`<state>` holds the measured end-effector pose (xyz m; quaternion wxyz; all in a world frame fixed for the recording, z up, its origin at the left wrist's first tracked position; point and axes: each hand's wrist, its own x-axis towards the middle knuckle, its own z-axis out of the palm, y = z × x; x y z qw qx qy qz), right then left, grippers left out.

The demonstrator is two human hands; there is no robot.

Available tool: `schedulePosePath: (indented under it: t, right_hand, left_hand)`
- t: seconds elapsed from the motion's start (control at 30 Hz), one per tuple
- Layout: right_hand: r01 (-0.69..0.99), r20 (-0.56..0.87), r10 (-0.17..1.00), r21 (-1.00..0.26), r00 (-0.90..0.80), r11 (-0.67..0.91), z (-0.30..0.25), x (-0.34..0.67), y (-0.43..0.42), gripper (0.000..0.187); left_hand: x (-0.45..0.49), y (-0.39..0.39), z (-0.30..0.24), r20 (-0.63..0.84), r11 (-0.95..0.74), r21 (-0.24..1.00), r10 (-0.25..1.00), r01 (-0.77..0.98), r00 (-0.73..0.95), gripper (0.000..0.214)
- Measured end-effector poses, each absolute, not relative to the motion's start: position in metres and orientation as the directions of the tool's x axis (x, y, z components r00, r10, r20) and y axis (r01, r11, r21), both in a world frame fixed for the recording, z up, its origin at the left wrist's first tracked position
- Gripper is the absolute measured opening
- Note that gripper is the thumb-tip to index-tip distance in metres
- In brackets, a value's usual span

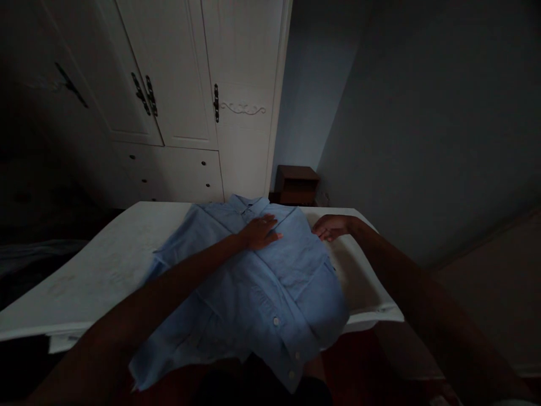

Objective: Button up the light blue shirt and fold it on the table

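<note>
A light blue button-up shirt (270,276) lies spread front-up on a white-covered table (105,270), its collar toward the far edge and its lower hem hanging over the near edge. My left hand (258,232) rests flat on the upper chest just below the collar, fingers stretched and apart. At the shirt's right side, near the shoulder and sleeve, my right hand (332,226) has its fingers curled together on the fabric's edge. The fingertips are dim, but the cloth appears pinched between them. Several pale buttons show along the lower front.
A white wardrobe (245,67) with dark handles and drawers stands beyond the table. A small brown cabinet (298,183) sits in the corner by the grey wall (443,113). Dim cloth (34,254) lies at the far left. The room is dark.
</note>
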<state>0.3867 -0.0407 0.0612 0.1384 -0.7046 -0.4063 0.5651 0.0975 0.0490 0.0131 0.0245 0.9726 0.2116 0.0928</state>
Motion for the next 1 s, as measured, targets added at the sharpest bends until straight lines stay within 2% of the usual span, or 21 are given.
schedulePosePath:
  t: [0.13,0.27,0.4,0.47,0.57,0.7,0.87,1.0]
  right_hand:
    - [0.436,-0.657,0.751,-0.694,-0.060,-0.572,0.065,0.390,-0.063,0.034]
    - [0.502,-0.617,0.776,-0.717,-0.133,-0.484,0.066,0.390,-0.088,0.048]
    - [0.489,-0.503,0.852,-0.785,-0.144,-0.380,0.056,0.381,-0.109,0.062]
    - [0.486,-0.433,0.899,-0.801,-0.068,-0.349,0.047,0.374,-0.116,0.051]
    - [0.515,-0.378,0.921,-0.774,0.091,-0.368,0.037,0.361,-0.120,0.015]
    - [0.520,-0.373,0.888,-0.720,0.269,-0.460,0.032,0.349,-0.122,0.023]
    - [0.498,-0.339,0.863,-0.712,0.374,-0.495,0.034,0.349,-0.124,0.016]
    - [0.575,-0.252,0.860,-0.656,0.444,-0.489,0.032,0.349,-0.127,0.019]
  left_hand:
    - [0.099,0.040,-0.002,0.065,-0.898,0.073,0.439,0.435,0.896,0.074]
    - [0.096,0.045,-0.005,0.070,-0.899,0.050,0.438,0.435,0.896,0.068]
    - [0.096,0.047,-0.009,0.077,-0.913,0.025,0.409,0.408,0.909,0.062]
    - [0.097,0.048,-0.012,0.085,-0.914,0.005,0.405,0.406,0.910,0.060]
    - [0.097,0.049,-0.015,0.090,-0.912,-0.012,0.408,0.410,0.909,0.057]
    - [0.097,0.051,-0.015,0.084,-0.914,-0.012,0.402,0.405,0.912,0.058]
    - [0.096,0.049,-0.012,0.052,-0.911,-0.018,0.410,0.412,0.910,0.063]
    - [0.095,0.046,-0.008,0.034,-0.911,-0.017,0.411,0.411,0.911,0.069]
